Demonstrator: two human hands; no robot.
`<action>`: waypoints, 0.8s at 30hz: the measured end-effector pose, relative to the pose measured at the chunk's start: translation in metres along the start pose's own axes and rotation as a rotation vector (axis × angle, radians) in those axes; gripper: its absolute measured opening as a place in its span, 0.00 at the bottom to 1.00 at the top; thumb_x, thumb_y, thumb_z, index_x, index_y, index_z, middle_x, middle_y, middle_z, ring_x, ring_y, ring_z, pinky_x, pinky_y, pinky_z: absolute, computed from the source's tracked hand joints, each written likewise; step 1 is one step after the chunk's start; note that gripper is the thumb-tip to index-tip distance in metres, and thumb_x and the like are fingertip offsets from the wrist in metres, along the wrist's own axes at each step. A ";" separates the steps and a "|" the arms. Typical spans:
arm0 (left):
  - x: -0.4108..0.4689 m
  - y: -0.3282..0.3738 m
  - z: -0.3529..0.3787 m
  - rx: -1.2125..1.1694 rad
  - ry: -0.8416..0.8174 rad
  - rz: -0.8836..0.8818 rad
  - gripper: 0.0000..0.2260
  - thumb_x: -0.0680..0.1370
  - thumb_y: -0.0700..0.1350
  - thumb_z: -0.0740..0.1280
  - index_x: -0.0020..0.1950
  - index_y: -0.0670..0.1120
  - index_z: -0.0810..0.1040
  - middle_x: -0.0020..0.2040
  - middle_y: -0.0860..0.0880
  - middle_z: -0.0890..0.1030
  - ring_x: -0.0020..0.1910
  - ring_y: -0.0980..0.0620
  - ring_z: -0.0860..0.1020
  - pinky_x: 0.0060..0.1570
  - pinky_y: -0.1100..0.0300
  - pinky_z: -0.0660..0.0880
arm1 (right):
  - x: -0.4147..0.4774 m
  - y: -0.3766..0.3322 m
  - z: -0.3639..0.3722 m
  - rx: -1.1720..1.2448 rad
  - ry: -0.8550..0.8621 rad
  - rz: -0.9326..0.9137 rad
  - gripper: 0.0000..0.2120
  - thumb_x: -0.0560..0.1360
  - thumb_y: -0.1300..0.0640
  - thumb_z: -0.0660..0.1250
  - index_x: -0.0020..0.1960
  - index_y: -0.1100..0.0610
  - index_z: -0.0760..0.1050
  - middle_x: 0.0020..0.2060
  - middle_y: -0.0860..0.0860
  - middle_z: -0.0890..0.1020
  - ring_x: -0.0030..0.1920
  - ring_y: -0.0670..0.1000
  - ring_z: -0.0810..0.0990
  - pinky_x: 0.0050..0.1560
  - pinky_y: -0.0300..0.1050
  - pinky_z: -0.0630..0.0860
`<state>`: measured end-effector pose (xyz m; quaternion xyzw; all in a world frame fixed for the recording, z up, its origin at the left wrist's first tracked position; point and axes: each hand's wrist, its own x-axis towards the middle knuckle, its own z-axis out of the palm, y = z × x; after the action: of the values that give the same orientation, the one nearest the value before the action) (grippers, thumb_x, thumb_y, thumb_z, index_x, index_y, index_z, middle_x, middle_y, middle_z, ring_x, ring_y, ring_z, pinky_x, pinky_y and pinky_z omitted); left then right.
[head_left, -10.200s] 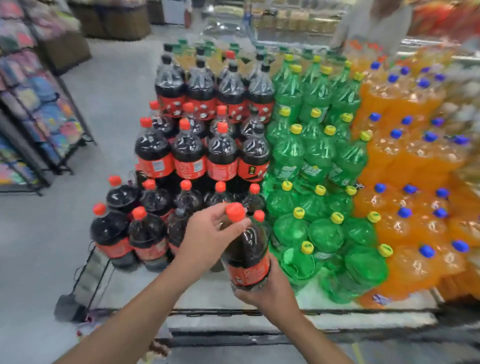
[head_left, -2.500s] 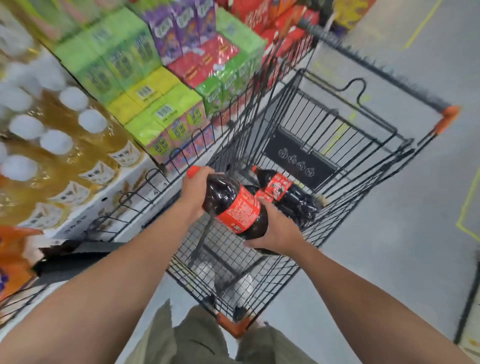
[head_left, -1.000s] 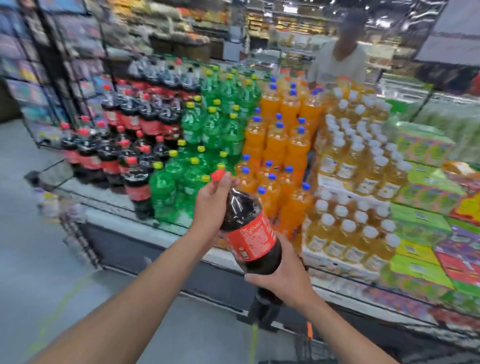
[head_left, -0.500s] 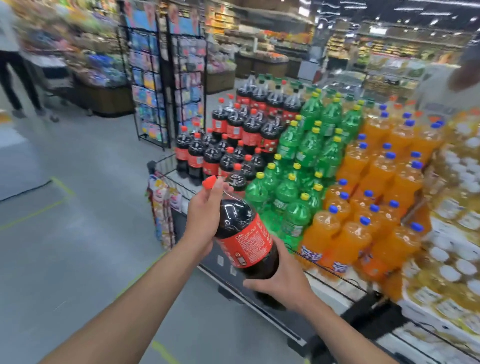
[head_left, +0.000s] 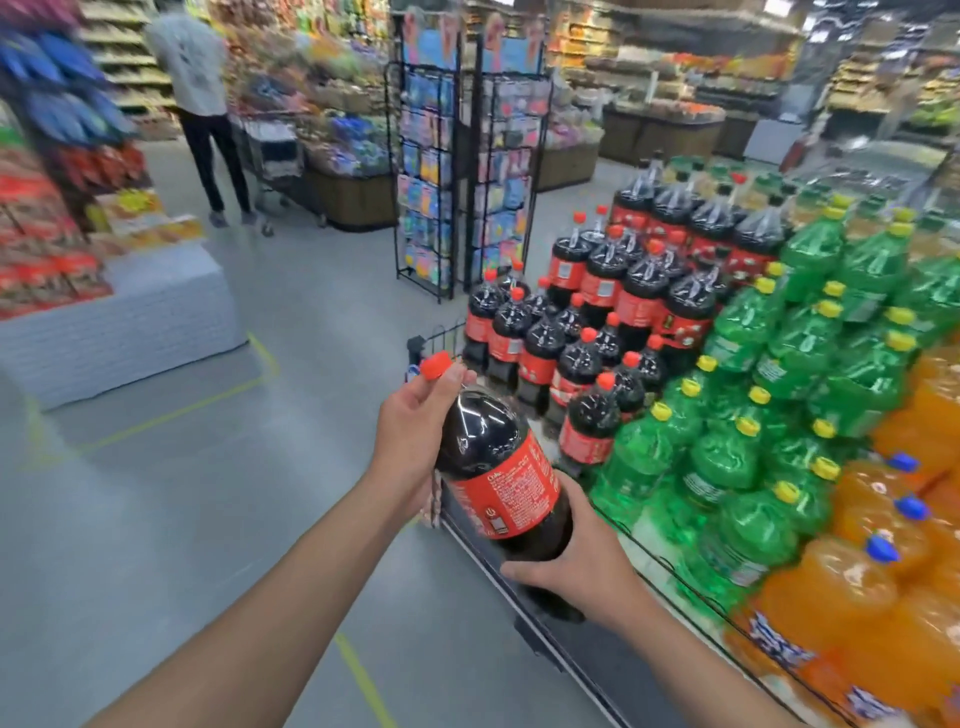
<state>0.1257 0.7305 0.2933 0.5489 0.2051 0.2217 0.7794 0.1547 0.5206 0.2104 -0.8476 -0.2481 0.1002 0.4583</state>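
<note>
A: Where is the cola bottle (head_left: 498, 478) sitting at this moment?

B: It is hanging tilted in the air, just beside the near left corner of the drinks display (head_left: 597, 662), with its red cap (head_left: 435, 364) leaning towards the far left. The left hand (head_left: 410, 436) is curling round the neck just under that cap, and the right hand (head_left: 576, 566) is cupping the base from below with fingers wrapped round it

A: So what is the person working towards?

B: Going by how near it is, the person is probably bringing it to the stacked cola bottles (head_left: 587, 364). To do that well, the person is needing to turn it upright first, letting the lower hand bear the weight while the upper one is only steering. The neighbours are standing packed against each other, so a nudge is risking a topple

A: And what are the bottles holding?

B: The held one is carrying dark cola up to roughly its shoulder, with the cap on. On the display, dark cola is filling the left block, the green bottles (head_left: 779, 395) with yellow caps are taking the middle, and the orange bottles (head_left: 883, 571) with blue caps are crowding the right, all looking capped and full
</note>
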 end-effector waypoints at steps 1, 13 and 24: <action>0.012 0.003 0.000 -0.001 0.016 0.001 0.11 0.81 0.49 0.70 0.54 0.42 0.85 0.50 0.43 0.88 0.46 0.47 0.87 0.44 0.56 0.81 | 0.015 0.000 0.001 0.006 -0.012 -0.003 0.46 0.54 0.49 0.86 0.62 0.26 0.65 0.55 0.23 0.76 0.56 0.28 0.76 0.51 0.23 0.69; 0.135 0.026 -0.051 -0.032 0.166 0.038 0.08 0.81 0.44 0.70 0.54 0.41 0.85 0.47 0.46 0.88 0.44 0.52 0.86 0.43 0.60 0.81 | 0.169 -0.015 0.061 0.087 -0.175 -0.057 0.51 0.51 0.43 0.85 0.70 0.35 0.66 0.58 0.28 0.78 0.58 0.32 0.77 0.58 0.38 0.75; 0.286 0.038 -0.069 -0.020 -0.023 0.037 0.21 0.74 0.55 0.72 0.59 0.42 0.82 0.54 0.44 0.88 0.51 0.49 0.86 0.58 0.50 0.80 | 0.278 -0.033 0.102 0.131 -0.023 0.028 0.46 0.55 0.52 0.87 0.66 0.33 0.67 0.57 0.29 0.80 0.58 0.32 0.78 0.53 0.30 0.73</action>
<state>0.3162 0.9575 0.2857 0.5472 0.1834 0.2319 0.7830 0.3412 0.7524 0.1968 -0.8178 -0.2344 0.1327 0.5085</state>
